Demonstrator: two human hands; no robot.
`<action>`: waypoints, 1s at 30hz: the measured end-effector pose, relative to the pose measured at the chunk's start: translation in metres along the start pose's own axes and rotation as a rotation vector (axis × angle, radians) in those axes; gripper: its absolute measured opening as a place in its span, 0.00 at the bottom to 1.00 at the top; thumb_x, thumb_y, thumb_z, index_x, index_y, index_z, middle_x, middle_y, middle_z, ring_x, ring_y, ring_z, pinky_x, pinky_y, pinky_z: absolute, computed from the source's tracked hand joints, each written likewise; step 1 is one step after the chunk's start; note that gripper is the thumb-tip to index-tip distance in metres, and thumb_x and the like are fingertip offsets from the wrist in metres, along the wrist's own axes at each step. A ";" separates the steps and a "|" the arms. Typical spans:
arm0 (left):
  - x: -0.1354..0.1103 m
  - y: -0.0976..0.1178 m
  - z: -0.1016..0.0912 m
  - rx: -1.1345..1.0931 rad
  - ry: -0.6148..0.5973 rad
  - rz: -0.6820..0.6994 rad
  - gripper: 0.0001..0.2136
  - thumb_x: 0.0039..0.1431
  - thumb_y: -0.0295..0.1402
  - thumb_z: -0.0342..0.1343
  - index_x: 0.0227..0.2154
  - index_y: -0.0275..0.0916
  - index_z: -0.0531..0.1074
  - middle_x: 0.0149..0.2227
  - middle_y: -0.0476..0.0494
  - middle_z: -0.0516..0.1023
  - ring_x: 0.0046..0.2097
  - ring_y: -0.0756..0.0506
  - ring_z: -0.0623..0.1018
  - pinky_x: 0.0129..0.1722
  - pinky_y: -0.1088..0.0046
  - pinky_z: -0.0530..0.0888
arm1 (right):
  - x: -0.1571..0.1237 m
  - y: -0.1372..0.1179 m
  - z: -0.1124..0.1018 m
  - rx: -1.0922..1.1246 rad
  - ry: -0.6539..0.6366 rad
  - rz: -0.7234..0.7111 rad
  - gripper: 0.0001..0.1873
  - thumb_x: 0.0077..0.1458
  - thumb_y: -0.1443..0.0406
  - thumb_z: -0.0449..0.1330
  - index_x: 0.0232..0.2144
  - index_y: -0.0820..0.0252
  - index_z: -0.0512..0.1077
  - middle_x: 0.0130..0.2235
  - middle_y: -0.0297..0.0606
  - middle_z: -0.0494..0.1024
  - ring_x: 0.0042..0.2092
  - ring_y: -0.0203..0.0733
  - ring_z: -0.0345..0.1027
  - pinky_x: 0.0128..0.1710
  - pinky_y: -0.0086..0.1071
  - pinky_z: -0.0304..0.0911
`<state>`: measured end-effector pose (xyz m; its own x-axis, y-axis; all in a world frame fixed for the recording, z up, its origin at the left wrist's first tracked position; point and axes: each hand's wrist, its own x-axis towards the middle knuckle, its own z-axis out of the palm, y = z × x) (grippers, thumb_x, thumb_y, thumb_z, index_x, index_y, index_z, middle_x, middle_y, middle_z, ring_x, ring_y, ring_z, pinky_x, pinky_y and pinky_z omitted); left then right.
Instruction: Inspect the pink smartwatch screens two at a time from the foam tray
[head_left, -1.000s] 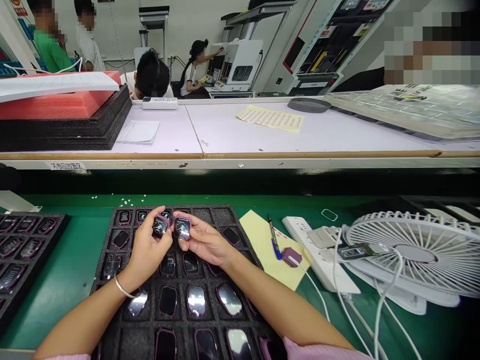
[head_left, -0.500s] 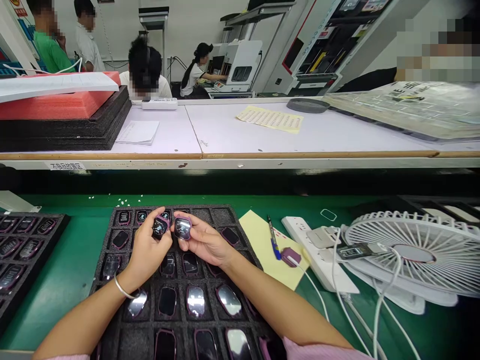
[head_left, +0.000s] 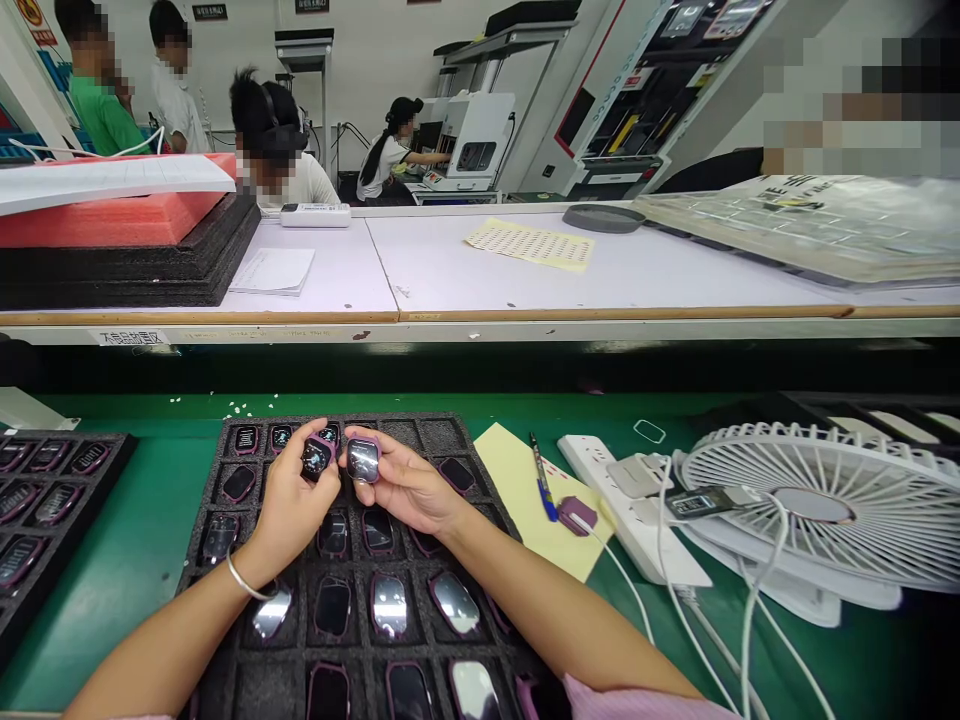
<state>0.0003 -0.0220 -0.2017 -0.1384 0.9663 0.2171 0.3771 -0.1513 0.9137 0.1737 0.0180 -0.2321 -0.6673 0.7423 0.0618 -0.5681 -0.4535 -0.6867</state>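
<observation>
My left hand (head_left: 298, 490) is closed on a smartwatch (head_left: 316, 457) with a purple rim and a lit dial. Close beside it, my right hand (head_left: 409, 482) pinches a second purple-rimmed smartwatch (head_left: 363, 460), its screen facing me and shiny with reflection. Whether the two watches touch, I cannot tell. Both hands are over a black foam tray (head_left: 279, 668) divided into square compartments. Several more watches lie in it, among them a dark one (head_left: 332, 607) and one with a bright reflection (head_left: 390, 604). My forearms hide part of the tray.
Another watch tray (head_left: 71, 525) lies at the left. On the right are yellow paper (head_left: 510, 480), a blue pen (head_left: 544, 478), a purple charger-like piece (head_left: 578, 515), a white power strip (head_left: 630, 510), loose cables and a white fan (head_left: 817, 510). A raised shelf (head_left: 420, 270) crosses behind; several people are beyond.
Both hands keep their hold on the two watches, almost unmoved. The whole view has shifted slightly. Across the shelf, the seated person's head has moved a little left.
</observation>
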 end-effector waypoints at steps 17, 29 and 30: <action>-0.001 0.005 -0.002 -0.003 -0.031 -0.008 0.23 0.54 0.34 0.56 0.54 0.37 0.71 0.36 0.46 0.78 0.26 0.52 0.69 0.24 0.77 0.67 | -0.001 0.001 -0.003 -0.046 -0.024 -0.001 0.30 0.52 0.57 0.73 0.55 0.57 0.71 0.43 0.40 0.79 0.30 0.36 0.70 0.35 0.34 0.64; -0.002 0.005 -0.001 0.001 -0.027 0.000 0.23 0.54 0.34 0.58 0.54 0.38 0.71 0.31 0.51 0.74 0.20 0.56 0.60 0.21 0.77 0.62 | -0.002 0.000 0.000 -0.025 0.000 0.013 0.31 0.50 0.57 0.74 0.54 0.57 0.72 0.42 0.40 0.80 0.29 0.37 0.71 0.34 0.35 0.63; -0.002 0.005 -0.001 0.003 -0.027 0.003 0.23 0.54 0.34 0.58 0.54 0.38 0.71 0.31 0.51 0.74 0.20 0.55 0.61 0.21 0.77 0.63 | -0.002 0.000 -0.001 -0.030 0.003 0.015 0.31 0.50 0.57 0.74 0.54 0.57 0.72 0.43 0.40 0.80 0.29 0.37 0.70 0.34 0.35 0.63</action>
<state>0.0019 -0.0251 -0.1971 -0.1122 0.9713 0.2098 0.3801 -0.1532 0.9122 0.1755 0.0167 -0.2328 -0.6742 0.7369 0.0496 -0.5433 -0.4494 -0.7091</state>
